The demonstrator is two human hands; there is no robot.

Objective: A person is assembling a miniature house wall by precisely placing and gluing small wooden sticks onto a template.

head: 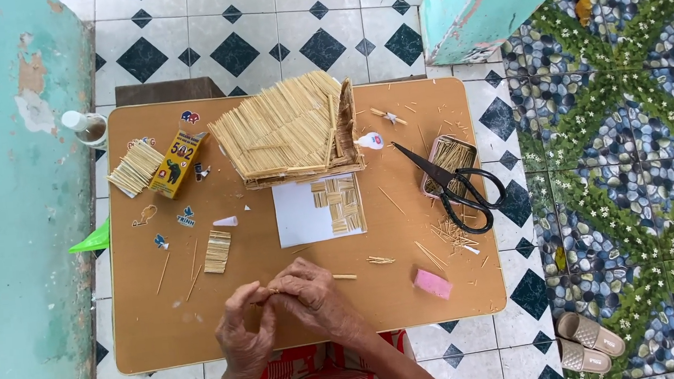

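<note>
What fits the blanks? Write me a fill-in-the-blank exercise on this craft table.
1. The black scissors lie across a small tin of ____.
2. The pink eraser lies to the ____ of both hands.
3. The left hand and right hand pinch a thin ____ between them.
4. The stick house model stands just behind a sheet of ____ paper.

Missing words: sticks; right; stick; white

Soft, even daylight fills the scene, bright and without glare. Shadows are weak and short; the black scissors (455, 187) cast only a thin one beside them on the table (154, 327). Focus is sharp around the scissors, with slight bending at the edges.
</note>
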